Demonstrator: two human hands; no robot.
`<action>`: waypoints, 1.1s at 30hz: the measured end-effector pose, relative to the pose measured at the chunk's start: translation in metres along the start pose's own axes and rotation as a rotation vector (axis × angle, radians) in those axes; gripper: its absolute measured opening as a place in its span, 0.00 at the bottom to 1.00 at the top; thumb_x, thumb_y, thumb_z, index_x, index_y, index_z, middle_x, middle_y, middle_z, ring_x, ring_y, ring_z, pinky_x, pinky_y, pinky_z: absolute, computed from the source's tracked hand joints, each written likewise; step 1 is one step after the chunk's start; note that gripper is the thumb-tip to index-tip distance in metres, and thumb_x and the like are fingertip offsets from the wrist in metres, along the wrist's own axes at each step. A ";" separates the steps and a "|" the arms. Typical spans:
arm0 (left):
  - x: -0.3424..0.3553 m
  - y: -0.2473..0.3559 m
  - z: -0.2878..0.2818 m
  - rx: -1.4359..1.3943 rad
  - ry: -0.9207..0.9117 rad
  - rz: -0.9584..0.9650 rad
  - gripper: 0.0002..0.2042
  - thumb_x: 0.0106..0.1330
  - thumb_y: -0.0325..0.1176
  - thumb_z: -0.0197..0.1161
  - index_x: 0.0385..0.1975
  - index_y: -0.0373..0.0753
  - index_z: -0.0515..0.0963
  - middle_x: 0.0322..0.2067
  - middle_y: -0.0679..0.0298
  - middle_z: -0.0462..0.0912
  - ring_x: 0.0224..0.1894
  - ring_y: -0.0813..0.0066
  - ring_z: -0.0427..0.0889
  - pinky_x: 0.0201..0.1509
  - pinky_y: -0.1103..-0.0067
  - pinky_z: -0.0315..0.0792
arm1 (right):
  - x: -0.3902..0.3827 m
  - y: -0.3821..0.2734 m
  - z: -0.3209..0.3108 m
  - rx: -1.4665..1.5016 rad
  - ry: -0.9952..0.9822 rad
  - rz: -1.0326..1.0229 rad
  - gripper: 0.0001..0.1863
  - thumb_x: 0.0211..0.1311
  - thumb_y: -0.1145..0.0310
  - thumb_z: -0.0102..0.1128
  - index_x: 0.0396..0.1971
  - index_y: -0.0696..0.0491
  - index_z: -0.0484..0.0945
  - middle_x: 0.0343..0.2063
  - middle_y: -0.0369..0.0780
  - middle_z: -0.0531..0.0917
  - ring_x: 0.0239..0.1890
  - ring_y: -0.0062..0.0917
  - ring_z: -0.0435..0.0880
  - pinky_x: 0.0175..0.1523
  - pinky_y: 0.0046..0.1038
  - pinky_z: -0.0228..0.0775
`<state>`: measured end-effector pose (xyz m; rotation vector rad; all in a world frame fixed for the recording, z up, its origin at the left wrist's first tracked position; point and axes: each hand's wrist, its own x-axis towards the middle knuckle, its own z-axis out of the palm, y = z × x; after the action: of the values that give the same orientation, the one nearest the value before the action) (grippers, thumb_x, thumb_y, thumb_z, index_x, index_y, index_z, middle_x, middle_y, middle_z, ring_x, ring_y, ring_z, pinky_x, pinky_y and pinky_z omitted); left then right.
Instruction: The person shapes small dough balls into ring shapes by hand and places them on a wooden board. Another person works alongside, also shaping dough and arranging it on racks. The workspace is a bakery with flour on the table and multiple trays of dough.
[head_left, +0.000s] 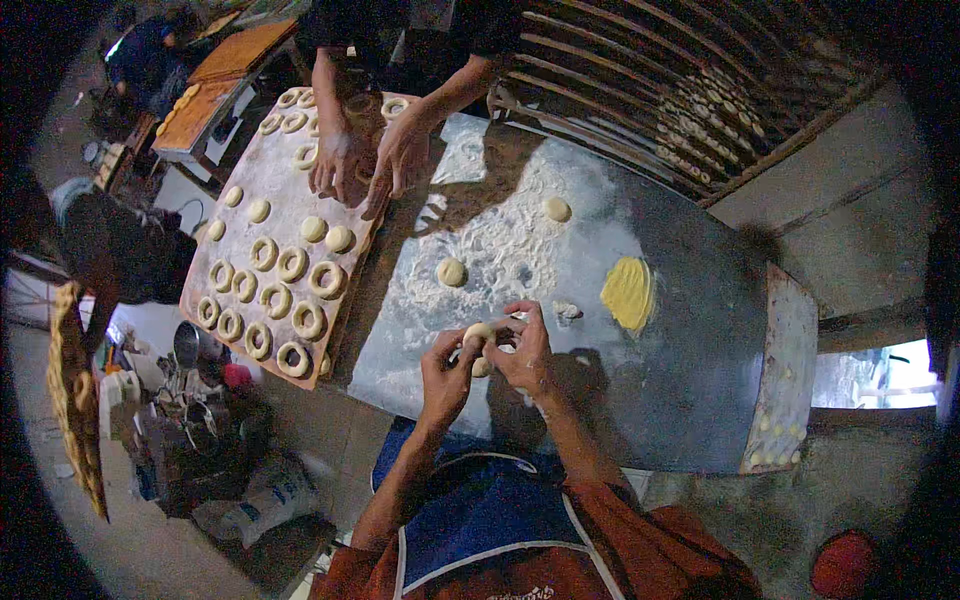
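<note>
Over the near edge of the floured metal table (690,300), my left hand (443,382) and my right hand (526,358) meet around a small pale dough ball (478,332). The fingers of both hands are closed on it and partly hide its shape. Just below the fingertips, a second dough piece (482,367) shows in part. Farther out on the flour lie a dough ball (451,272) and another dough ball (557,209). A small dough scrap (567,311) sits right of my right hand, and beyond it is a flat yellow patch (628,294).
At the left stands a wooden board (285,222) with several dough rings and balls. A co-worker's hands (370,165) reach over its far right part. A slatted rack (640,90) stands behind the table. Another board (780,370) with dough pieces is at the right end.
</note>
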<state>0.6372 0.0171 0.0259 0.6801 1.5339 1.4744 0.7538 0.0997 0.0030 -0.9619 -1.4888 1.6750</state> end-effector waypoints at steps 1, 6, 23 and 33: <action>-0.004 0.004 0.006 0.010 0.024 -0.015 0.12 0.69 0.34 0.58 0.42 0.31 0.78 0.35 0.62 0.81 0.39 0.78 0.78 0.43 0.80 0.73 | -0.002 -0.003 -0.003 -0.003 -0.016 -0.014 0.36 0.42 0.76 0.70 0.52 0.54 0.59 0.33 0.41 0.79 0.37 0.25 0.80 0.43 0.27 0.75; -0.011 -0.015 0.019 -0.343 -0.028 -0.079 0.12 0.69 0.33 0.56 0.44 0.30 0.76 0.35 0.63 0.80 0.38 0.78 0.78 0.42 0.80 0.72 | -0.011 -0.018 -0.032 0.187 -0.425 0.171 0.36 0.46 0.75 0.66 0.56 0.54 0.58 0.35 0.42 0.80 0.36 0.25 0.81 0.41 0.26 0.74; 0.009 -0.042 0.057 0.289 0.099 0.262 0.16 0.66 0.46 0.51 0.35 0.40 0.60 0.26 0.64 0.63 0.29 0.71 0.67 0.38 0.72 0.65 | -0.002 0.043 -0.046 -0.178 -0.112 -0.040 0.29 0.68 0.51 0.43 0.17 0.60 0.75 0.15 0.37 0.79 0.18 0.29 0.76 0.27 0.33 0.68; 0.032 -0.049 0.034 0.218 0.018 0.293 0.18 0.71 0.48 0.41 0.27 0.41 0.65 0.22 0.65 0.65 0.19 0.63 0.68 0.26 0.65 0.64 | -0.006 0.020 -0.008 0.168 -0.046 0.210 0.28 0.69 0.49 0.46 0.25 0.61 0.78 0.27 0.43 0.85 0.28 0.27 0.84 0.34 0.30 0.77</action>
<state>0.6603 0.0543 -0.0256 1.0598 1.6784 1.5401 0.7633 0.0959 -0.0173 -1.0209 -1.2877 1.9499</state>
